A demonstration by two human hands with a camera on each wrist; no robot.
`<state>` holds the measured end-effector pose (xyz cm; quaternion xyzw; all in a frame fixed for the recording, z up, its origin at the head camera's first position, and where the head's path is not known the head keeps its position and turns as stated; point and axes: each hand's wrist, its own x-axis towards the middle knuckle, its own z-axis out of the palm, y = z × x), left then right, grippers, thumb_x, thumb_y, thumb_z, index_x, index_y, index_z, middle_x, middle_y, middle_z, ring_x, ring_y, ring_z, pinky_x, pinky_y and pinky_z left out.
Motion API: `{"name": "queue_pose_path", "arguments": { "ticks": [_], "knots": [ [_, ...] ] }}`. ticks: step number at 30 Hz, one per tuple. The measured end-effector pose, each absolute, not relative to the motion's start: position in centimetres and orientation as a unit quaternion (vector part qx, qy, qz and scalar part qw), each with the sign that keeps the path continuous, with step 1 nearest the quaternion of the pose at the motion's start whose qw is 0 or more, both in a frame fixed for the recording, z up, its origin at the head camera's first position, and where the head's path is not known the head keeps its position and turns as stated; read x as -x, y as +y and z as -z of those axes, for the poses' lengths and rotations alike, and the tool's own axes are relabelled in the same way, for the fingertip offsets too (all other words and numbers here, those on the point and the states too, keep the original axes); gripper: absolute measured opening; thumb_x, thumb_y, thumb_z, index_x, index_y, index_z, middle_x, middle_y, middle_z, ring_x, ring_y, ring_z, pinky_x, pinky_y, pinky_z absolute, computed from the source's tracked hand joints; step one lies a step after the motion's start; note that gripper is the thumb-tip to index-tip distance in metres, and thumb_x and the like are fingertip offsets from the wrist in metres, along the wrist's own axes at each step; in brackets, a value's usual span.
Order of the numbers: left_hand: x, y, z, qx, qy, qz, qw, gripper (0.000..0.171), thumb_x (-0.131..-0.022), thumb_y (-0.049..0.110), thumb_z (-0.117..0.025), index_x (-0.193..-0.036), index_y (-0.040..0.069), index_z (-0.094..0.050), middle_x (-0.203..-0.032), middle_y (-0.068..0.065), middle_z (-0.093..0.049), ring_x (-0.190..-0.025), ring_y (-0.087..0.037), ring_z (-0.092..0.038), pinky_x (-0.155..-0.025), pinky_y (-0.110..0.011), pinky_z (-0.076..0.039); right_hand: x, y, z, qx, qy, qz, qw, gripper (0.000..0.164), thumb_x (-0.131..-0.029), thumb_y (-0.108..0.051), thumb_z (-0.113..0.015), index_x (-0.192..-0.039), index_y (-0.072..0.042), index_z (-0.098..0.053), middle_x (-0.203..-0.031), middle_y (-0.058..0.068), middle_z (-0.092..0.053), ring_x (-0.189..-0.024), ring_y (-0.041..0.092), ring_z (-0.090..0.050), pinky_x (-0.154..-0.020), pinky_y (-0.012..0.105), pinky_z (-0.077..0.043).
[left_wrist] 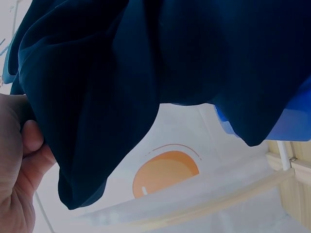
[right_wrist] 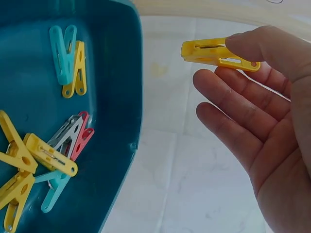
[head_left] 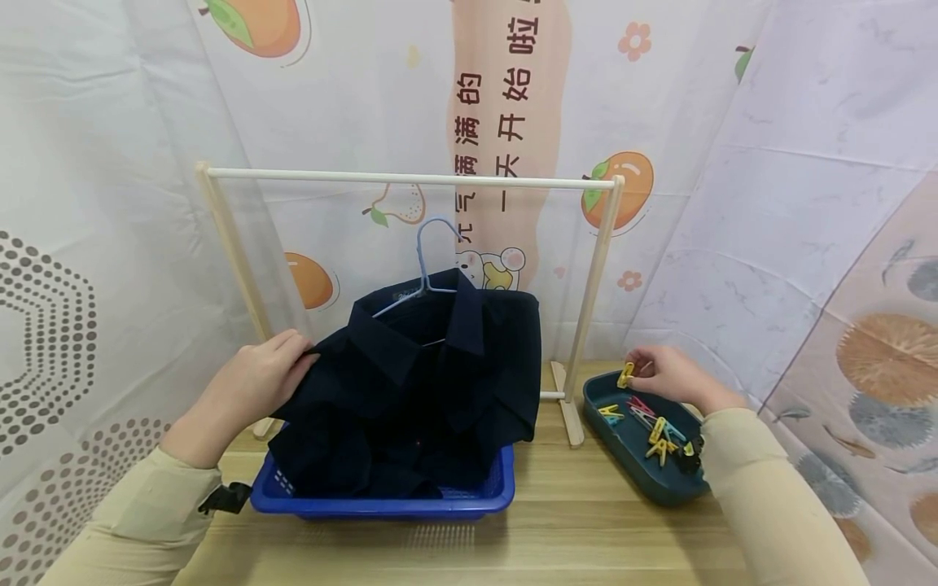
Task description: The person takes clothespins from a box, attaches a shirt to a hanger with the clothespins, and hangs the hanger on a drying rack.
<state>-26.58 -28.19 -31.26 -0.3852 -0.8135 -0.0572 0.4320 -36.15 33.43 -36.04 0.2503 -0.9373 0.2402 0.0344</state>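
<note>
A dark navy collared shirt (head_left: pixel 410 391) sits on a light-blue hanger (head_left: pixel 423 252), its lower part bunched in a blue basket (head_left: pixel 381 506). My left hand (head_left: pixel 267 378) grips the shirt at its left side; in the left wrist view the cloth (left_wrist: pixel 97 97) hangs in folds from the fingers. Over the far end of a dark teal tray (head_left: pixel 630 456), my right hand (head_left: pixel 670 378) pinches a yellow clothespin (right_wrist: pixel 206 52) between thumb and fingers. Several yellow, teal, red and grey clothespins (right_wrist: pixel 51 155) lie inside that tray.
Behind the basket stands a wooden drying rack with a white top rail (head_left: pixel 410 177). Its right foot (head_left: pixel 567 407) rests between basket and tray on the wooden table (head_left: pixel 564 521). Printed curtains (head_left: pixel 352 106) hang at the back and sides.
</note>
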Motion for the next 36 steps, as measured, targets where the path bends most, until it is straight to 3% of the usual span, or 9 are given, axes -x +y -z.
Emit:
{"name": "queue_pose_path", "arguments": {
  "ticks": [5,36],
  "knots": [
    [26.5,-28.2,31.2,0.375,-0.824,0.049,0.421,0.011,-0.081,0.007,-0.064,-0.087,0.004,-0.057,-0.079,-0.002,-0.052,-0.051,-0.012,-0.047,-0.045,-0.031,-0.043,36.0,33.0,35.7,-0.253,-0.936,-0.244,0.034,0.024,-0.082,-0.014,-0.073,-0.100,-0.003,-0.063,-0.087,0.004,-0.065,-0.079,0.019,-0.065,-0.068,0.035,-0.052],
    [26.6,-28.2,31.2,0.388,-0.808,0.057,0.440,0.010,-0.088,0.014,-0.056,-0.087,0.003,-0.057,-0.079,-0.002,-0.054,-0.049,-0.012,-0.048,-0.043,-0.031,-0.042,35.0,30.3,33.9,-0.283,-0.918,-0.272,0.064,0.024,-0.082,-0.015,-0.074,-0.102,-0.006,-0.062,-0.093,0.004,-0.066,-0.085,0.020,-0.065,-0.072,0.038,-0.054]
  ]
}}
